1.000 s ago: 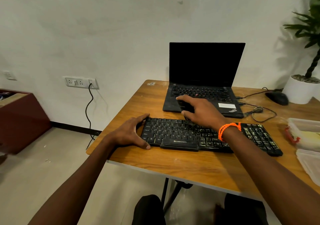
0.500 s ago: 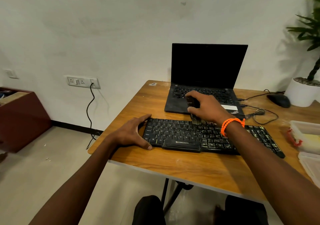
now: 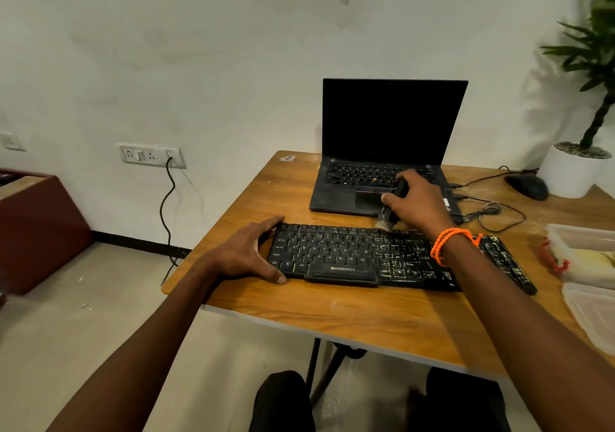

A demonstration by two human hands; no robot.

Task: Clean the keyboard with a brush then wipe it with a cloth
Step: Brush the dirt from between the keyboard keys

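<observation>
right hand: fingers curled round a small black brush, handle poking up past the knuckles, pale bristles pointing down. Orange bracelet on that wrist, fwiw.

brush tip: sitting right at the far edge of the keyboard, about mid-length, just in front of the laptop. Can't really tell if the bristles are touching the top row or hanging a hair past it, it's a bit blurry there.

left hand: spread wide, thumb along the near edge and fingers hooked over the far left corner, basically bracing the board so it doesn't skate around.

keyboard: lying flat on the wooden desk, near the front edge, between the two hands. The right half has pale streaky marks on the keys, the left half looks cleaner.

further out: open laptop with a dark screen right behind, mouse and cables off to the right, clear plastic tubs at the right edge. No cloth I can pick out for sure.

step: brushing, I'd say, so the first half of the job. Wipe not started.

next move: probably bring the bristles back onto the keys and drag along the rows, especially over that grubby right side, while the left hand holds firm. Light pressure should do it.
</observation>
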